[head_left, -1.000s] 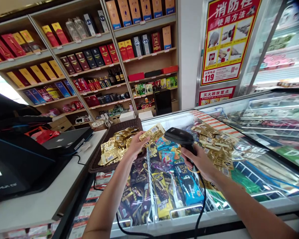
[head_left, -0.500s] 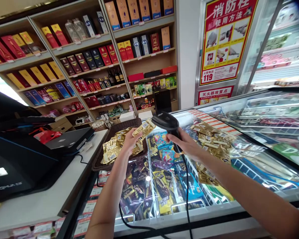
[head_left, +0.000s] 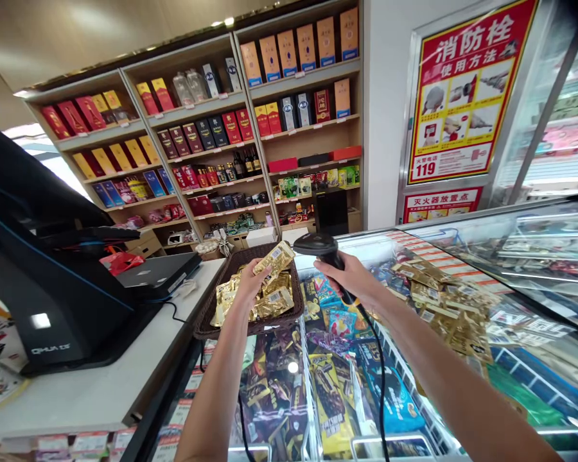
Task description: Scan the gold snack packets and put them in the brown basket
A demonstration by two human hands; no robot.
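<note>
My left hand (head_left: 252, 280) is closed on a gold foil packet (head_left: 275, 258) that carries a barcode label, held above a brown woven basket (head_left: 296, 292). More gold packets (head_left: 273, 303) lie in that basket under the hand. To the right, my right hand (head_left: 349, 276) wraps round the handle of a black barcode scanner (head_left: 318, 244), whose head faces the held packet. The scanner's black cable (head_left: 381, 366) hangs down over the freezer. Right of my forearm, a pile of gold packets (head_left: 443, 292) rests on the glass top.
A chest freezer (head_left: 313, 385) with bagged ice creams spreads below my arms. On the left, a white counter (head_left: 101, 378) bears a black checkout terminal (head_left: 52, 289). Shelves (head_left: 264, 138) with boxed bottles line the back wall; a red fire-hydrant poster (head_left: 469, 96) hangs to the right.
The camera view has shifted up and left, so the scene sits lower and further right. Both hands still hold the packet and the scanner, now slightly closer together.
</note>
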